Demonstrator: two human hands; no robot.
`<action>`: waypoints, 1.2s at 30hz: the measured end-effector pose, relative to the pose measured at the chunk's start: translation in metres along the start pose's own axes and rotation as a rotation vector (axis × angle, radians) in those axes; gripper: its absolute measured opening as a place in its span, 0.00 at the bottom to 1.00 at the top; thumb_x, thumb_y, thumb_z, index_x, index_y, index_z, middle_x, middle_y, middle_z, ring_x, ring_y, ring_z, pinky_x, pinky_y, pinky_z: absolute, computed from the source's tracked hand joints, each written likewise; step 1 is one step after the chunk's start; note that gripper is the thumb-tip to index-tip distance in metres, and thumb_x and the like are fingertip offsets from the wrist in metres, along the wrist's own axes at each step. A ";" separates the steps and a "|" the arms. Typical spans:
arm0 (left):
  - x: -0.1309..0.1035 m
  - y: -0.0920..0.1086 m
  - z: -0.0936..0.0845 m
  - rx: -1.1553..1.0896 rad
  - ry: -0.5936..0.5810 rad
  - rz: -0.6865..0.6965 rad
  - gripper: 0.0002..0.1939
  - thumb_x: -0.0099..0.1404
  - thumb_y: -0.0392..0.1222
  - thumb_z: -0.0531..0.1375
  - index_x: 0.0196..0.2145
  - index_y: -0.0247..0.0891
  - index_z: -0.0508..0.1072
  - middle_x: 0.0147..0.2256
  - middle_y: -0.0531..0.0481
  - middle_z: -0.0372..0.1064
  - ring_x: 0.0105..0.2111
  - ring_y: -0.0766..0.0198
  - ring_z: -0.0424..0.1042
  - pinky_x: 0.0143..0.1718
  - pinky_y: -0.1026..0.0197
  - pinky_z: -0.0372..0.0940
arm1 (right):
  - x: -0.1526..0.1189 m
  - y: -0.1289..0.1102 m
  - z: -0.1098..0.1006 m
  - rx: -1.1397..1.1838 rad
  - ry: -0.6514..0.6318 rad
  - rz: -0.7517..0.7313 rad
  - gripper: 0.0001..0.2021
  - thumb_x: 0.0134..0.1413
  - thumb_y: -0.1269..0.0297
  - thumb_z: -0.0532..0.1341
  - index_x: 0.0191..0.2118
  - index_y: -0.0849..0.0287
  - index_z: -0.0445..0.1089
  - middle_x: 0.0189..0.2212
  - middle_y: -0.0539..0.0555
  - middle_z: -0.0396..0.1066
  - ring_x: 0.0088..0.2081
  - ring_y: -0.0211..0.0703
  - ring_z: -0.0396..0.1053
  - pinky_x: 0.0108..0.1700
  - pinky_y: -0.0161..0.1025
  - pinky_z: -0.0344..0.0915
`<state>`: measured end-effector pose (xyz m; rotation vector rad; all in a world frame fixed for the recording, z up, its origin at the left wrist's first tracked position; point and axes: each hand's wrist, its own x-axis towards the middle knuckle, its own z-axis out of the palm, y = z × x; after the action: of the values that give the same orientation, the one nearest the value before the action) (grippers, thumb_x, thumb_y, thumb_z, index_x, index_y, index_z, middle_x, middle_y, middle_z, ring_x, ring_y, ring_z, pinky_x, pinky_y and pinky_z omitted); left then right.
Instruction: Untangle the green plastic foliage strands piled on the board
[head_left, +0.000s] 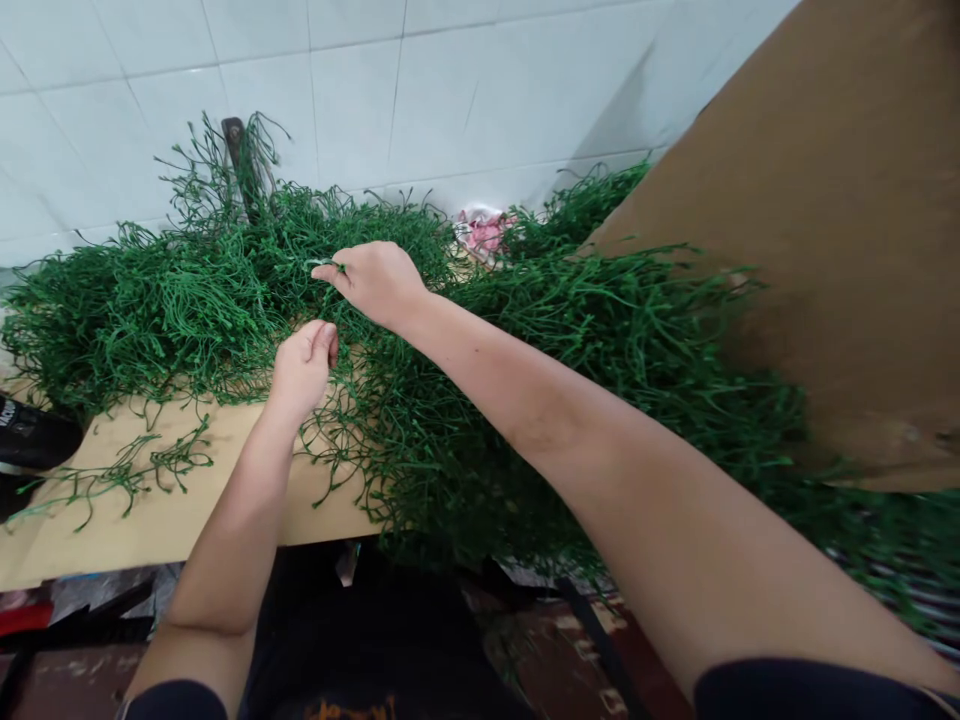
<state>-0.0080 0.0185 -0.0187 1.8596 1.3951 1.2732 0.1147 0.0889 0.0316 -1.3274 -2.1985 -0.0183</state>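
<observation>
My right hand (379,283) is closed in a pinch above the middle of the green stems, with a small green stem piece (340,267) at its fingertips. Lower and to the left, my left hand (304,362) has its fingers pressed together; what they hold, if anything, is too small to tell. Thin branching green plastic-looking stems (187,300) lie heaped behind and left of both hands. Another big heap of stems (630,330) spreads under and beyond my right forearm. A few loose stems (142,470) rest on the cardboard (195,510) at the left.
White tiles (450,90) line the back. A brown board (825,200) leans at the right. An upright dark metal bar (238,165) and a pink-and-white bundle (484,235) stand among the stems. A black object (34,435) is at the left edge.
</observation>
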 end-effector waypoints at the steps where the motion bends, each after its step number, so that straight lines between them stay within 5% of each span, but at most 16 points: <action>1: -0.002 -0.001 0.000 -0.003 0.005 0.006 0.18 0.66 0.43 0.50 0.18 0.39 0.59 0.16 0.56 0.55 0.21 0.68 0.55 0.28 0.64 0.53 | 0.001 0.001 0.004 -0.013 -0.006 -0.004 0.25 0.61 0.46 0.47 0.30 0.62 0.69 0.26 0.56 0.66 0.32 0.40 0.64 0.36 0.37 0.53; 9: -0.018 -0.002 -0.002 -0.032 0.132 -0.087 0.20 0.66 0.47 0.49 0.18 0.40 0.55 0.17 0.56 0.49 0.21 0.68 0.51 0.26 0.63 0.50 | 0.023 -0.004 0.033 -0.057 -0.072 -0.105 0.21 0.63 0.54 0.47 0.37 0.63 0.72 0.32 0.58 0.71 0.33 0.42 0.68 0.36 0.37 0.56; 15: -0.047 0.025 -0.028 0.072 -0.001 0.083 0.20 0.66 0.48 0.48 0.18 0.40 0.56 0.18 0.54 0.55 0.22 0.66 0.57 0.28 0.62 0.54 | 0.030 0.057 0.011 -0.044 0.088 0.367 0.21 0.63 0.55 0.47 0.37 0.66 0.71 0.31 0.60 0.70 0.35 0.44 0.67 0.38 0.39 0.59; 18: -0.054 0.032 -0.025 -0.001 -0.277 0.143 0.21 0.66 0.50 0.48 0.19 0.39 0.63 0.19 0.52 0.61 0.24 0.66 0.61 0.30 0.62 0.57 | 0.022 0.071 0.003 -0.017 0.094 0.324 0.21 0.62 0.54 0.48 0.29 0.65 0.68 0.26 0.57 0.66 0.33 0.43 0.65 0.40 0.39 0.58; 20: -0.053 0.034 -0.016 -0.011 -0.589 0.193 0.18 0.64 0.52 0.52 0.24 0.39 0.71 0.24 0.51 0.68 0.28 0.65 0.66 0.33 0.62 0.59 | 0.017 0.064 0.001 0.069 0.048 0.212 0.21 0.62 0.53 0.48 0.24 0.62 0.64 0.22 0.54 0.61 0.30 0.39 0.62 0.39 0.37 0.58; 22: -0.050 0.035 -0.006 0.035 -0.752 0.208 0.15 0.59 0.54 0.59 0.32 0.40 0.74 0.30 0.50 0.72 0.33 0.62 0.68 0.36 0.61 0.61 | 0.014 0.050 -0.002 0.176 0.021 0.119 0.22 0.62 0.53 0.48 0.22 0.60 0.60 0.20 0.51 0.57 0.28 0.37 0.58 0.39 0.36 0.57; 24: -0.043 0.031 0.000 0.060 -0.592 0.135 0.16 0.57 0.55 0.60 0.33 0.40 0.74 0.31 0.49 0.71 0.33 0.62 0.68 0.36 0.60 0.61 | 0.012 0.036 -0.006 0.270 0.023 0.064 0.22 0.62 0.52 0.46 0.21 0.59 0.58 0.19 0.49 0.53 0.27 0.36 0.55 0.38 0.36 0.57; 27: -0.023 0.021 0.005 -0.021 -0.049 -0.014 0.16 0.58 0.53 0.59 0.35 0.37 0.70 0.36 0.47 0.69 0.34 0.64 0.66 0.33 0.62 0.61 | 0.008 0.023 -0.013 0.363 0.032 0.018 0.23 0.62 0.50 0.45 0.20 0.58 0.55 0.19 0.48 0.49 0.26 0.35 0.52 0.36 0.36 0.56; 29: -0.007 0.015 0.008 -0.117 0.129 -0.056 0.19 0.55 0.51 0.63 0.40 0.36 0.68 0.40 0.45 0.68 0.35 0.64 0.66 0.33 0.63 0.61 | 0.005 0.015 -0.016 0.401 0.016 -0.007 0.23 0.62 0.50 0.46 0.20 0.58 0.54 0.19 0.47 0.48 0.26 0.34 0.51 0.35 0.36 0.55; 33: 0.017 0.009 0.016 -0.368 -0.038 -0.151 0.14 0.63 0.50 0.55 0.30 0.36 0.66 0.26 0.51 0.66 0.24 0.70 0.62 0.28 0.65 0.59 | 0.001 0.003 -0.017 0.430 -0.013 -0.048 0.22 0.62 0.50 0.47 0.20 0.58 0.51 0.18 0.46 0.46 0.25 0.33 0.49 0.34 0.35 0.54; 36: 0.015 0.007 0.017 -0.386 -0.039 -0.097 0.19 0.64 0.52 0.52 0.21 0.38 0.61 0.17 0.56 0.55 0.19 0.71 0.55 0.24 0.65 0.54 | 0.006 0.009 -0.010 0.378 0.023 -0.063 0.22 0.61 0.51 0.48 0.20 0.58 0.51 0.18 0.47 0.49 0.26 0.33 0.51 0.34 0.35 0.54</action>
<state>0.0111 0.0323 -0.0148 1.5296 1.1100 1.3393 0.1242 0.0952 0.0403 -1.0409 -2.0928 0.3394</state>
